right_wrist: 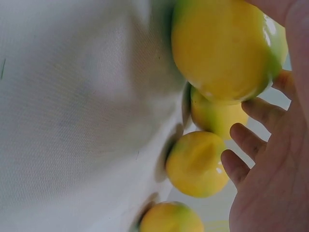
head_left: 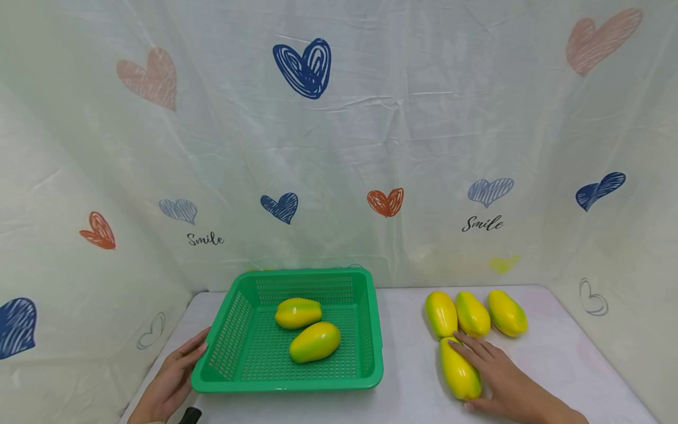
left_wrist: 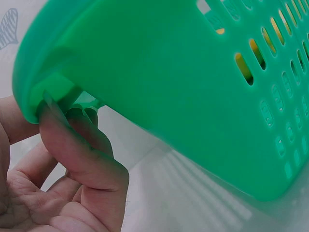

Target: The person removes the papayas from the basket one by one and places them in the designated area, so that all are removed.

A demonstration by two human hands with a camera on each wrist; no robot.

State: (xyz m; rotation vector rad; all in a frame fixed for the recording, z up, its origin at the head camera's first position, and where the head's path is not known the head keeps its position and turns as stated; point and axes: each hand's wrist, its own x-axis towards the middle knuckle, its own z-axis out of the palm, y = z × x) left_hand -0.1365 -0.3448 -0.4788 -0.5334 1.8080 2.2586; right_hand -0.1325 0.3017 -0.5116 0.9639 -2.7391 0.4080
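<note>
At the left of the head view my left hand (head_left: 172,380) holds the side rim of a green plastic basket (head_left: 286,387). The left wrist view shows its fingers (left_wrist: 82,145) curled up under the rim. Two yellow-green papayas, one behind (head_left: 298,313) and one nearer (head_left: 315,342), lie inside the basket. My right hand (head_left: 505,377) spans the nearest papaya (head_left: 459,372) on the table, fingers over its far part and thumb at its near end. In the right wrist view that papaya (right_wrist: 219,46) sits between thumb and fingers, the other fingers spread and fairly straight.
Behind the right hand three more papayas stand in a row, at left (head_left: 441,314), middle (head_left: 473,313) and right (head_left: 507,313). A white cloth covers the table (head_left: 408,365). A heart-printed curtain (head_left: 339,147) rises behind and at both sides. Beside my left wrist shows a black rounded object (head_left: 190,416).
</note>
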